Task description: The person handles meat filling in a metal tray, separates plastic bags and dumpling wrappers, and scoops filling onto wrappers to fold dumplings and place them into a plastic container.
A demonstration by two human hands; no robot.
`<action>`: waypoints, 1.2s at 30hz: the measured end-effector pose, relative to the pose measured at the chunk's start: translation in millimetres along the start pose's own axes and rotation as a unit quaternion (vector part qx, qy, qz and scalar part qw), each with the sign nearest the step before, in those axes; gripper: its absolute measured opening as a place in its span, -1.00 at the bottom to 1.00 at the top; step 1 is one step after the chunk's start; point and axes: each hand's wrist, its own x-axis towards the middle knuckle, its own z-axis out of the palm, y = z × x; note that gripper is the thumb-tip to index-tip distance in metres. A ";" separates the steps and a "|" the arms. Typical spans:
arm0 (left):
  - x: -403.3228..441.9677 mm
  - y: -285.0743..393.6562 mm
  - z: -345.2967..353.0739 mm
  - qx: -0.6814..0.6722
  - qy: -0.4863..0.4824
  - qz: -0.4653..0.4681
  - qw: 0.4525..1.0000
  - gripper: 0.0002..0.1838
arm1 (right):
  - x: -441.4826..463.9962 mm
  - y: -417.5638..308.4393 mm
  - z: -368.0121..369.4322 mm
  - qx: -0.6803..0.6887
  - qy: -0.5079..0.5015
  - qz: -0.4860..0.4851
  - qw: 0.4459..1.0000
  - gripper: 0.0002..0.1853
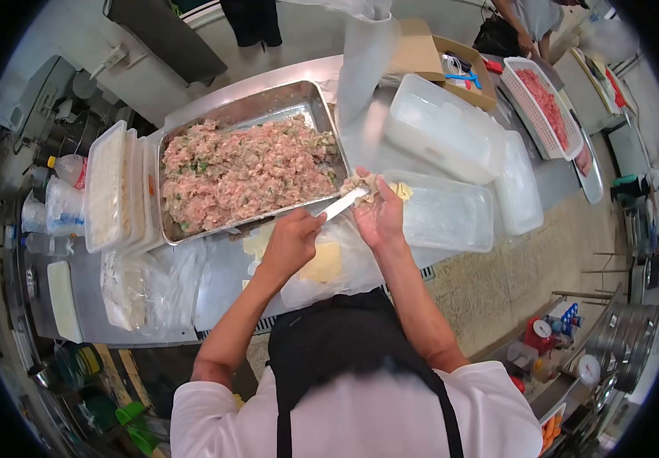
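My left hand (pixel 290 243) is closed around a white-handled spatula (pixel 337 208), whose far end touches meat filling in my right hand. In my cupped right hand (pixel 380 217) lies a small dumpling (pixel 360 185), its pale wrapper partly gathered round the filling by the fingers. Left of both hands, a large metal tray (pixel 245 223) holds a heap of pink minced meat (pixel 249 164) flecked with green. Below my hands, yellow square wrappers (pixel 322 263) rest on plastic. Right beside my right hand is a clear container (pixel 451 221), with yellowish dumplings (pixel 401 191) at its left end.
More translucent containers (pixel 447 126) sit at the right. Stacked lidded boxes (pixel 108 187) and plastic bags (pixel 154 286) are at the left. A cardboard box (pixel 467 84) and a white basket of meat (pixel 543 107) stand at the back right, near another person (pixel 531 23).
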 end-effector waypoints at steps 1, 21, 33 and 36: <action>-1.0 -6.0 3.3 -0.019 -0.019 -0.017 0.999 -0.71 | 0.1 -2.4 -4.3 -0.001 -0.003 0.000 1.000 -0.51; 0.1 16.4 -75.5 -0.172 0.003 -0.160 0.972 -0.65 | -23.2 -20.5 -12.8 -0.458 -0.007 -0.126 0.880 -0.77; 6.6 21.0 14.0 -0.348 -0.029 -0.192 0.917 -0.63 | -24.0 31.1 -8.1 -0.039 -0.053 0.088 0.994 -0.60; 7.8 25.8 20.7 -0.393 -0.011 -0.196 0.898 -0.63 | -22.8 39.8 -10.3 0.003 -0.044 0.095 0.995 -0.59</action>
